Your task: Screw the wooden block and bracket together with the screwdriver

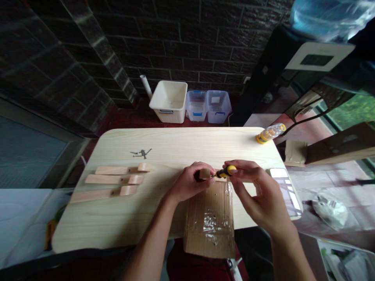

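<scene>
My left hand (195, 181) is closed around a small wooden piece (204, 174) above the far end of a taped cardboard piece (209, 218). My right hand (254, 187) grips a yellow and black screwdriver (226, 171) between thumb and fingers. Its tip points left and meets the wooden piece near my left fingertips; the exact contact is hidden. The cardboard overhangs the near edge of the table. To the left lie three wooden pieces (109, 179), each a flat strip with a curved block at its right end. Several loose screws (142, 153) lie behind them.
On the pale wooden table (193, 144), a clear bottle-shaped container with yellow ends (270, 133) stands at the back right corner. A phone (285, 191) lies at the right edge. Beyond the table are a cream bin (170, 99) and two clear plastic boxes (218, 105).
</scene>
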Demonstrator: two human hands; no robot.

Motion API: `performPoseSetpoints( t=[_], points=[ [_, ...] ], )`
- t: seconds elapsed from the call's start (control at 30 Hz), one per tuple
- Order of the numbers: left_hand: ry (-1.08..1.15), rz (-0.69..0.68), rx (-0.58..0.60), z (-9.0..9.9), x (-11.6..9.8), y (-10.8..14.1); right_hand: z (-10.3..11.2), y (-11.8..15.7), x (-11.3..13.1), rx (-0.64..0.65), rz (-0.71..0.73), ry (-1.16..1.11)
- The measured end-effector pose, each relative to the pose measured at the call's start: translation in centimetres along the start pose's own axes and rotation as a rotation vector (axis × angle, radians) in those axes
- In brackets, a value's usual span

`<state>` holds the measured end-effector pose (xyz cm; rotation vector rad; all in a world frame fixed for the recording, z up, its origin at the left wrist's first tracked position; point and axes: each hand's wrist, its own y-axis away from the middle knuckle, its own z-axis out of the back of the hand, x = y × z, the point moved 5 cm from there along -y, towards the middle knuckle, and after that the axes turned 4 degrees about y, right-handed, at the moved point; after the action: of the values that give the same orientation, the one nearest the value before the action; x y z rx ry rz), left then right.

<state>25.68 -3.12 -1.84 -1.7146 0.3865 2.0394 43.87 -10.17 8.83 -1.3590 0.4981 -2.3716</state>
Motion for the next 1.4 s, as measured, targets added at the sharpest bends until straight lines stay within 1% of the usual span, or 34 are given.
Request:
performPoseSetpoints(
  t=[0.13,0.27,0.4,0.57,0.8,1.0,1.23,1.4],
  points=[
    [-0.001,-0.01,-0.004,0.0,-0.13,-0.01,0.13,-0.06,-0.12,-0.021,-0.01,0.011],
    [-0.002,-0.016,0.003,0.01,-0.03,0.02,0.12,0.08,0.13,-0.001,-0.024,0.002],
    [0.001,-0.018,0.004,-0.01,0.04,0.03,0.15,0.02,0.31,0.013,0.0,0.016],
    [-0.003,-0.018,0.003,-0.03,-0.05,0.0,0.3,-0.13,0.36,-0.007,0.033,0.045],
    [0.014,-0.024,0.002,-0.06,-0.03,0.01,0.31,0.18,0.48,0.013,-0.011,0.006],
    [0.019,-0.024,-0.001,-0.07,-0.06,0.0,0.26,-0.23,0.43,0.0,0.032,0.053],
    [0.033,-0.023,-0.007,-0.01,-0.17,-0.02,0.33,0.01,0.42,0.002,-0.002,0.028],
    [0.031,-0.023,-0.011,-0.06,-0.22,-0.05,0.25,-0.07,0.36,0.009,0.012,0.041]
  ],
)
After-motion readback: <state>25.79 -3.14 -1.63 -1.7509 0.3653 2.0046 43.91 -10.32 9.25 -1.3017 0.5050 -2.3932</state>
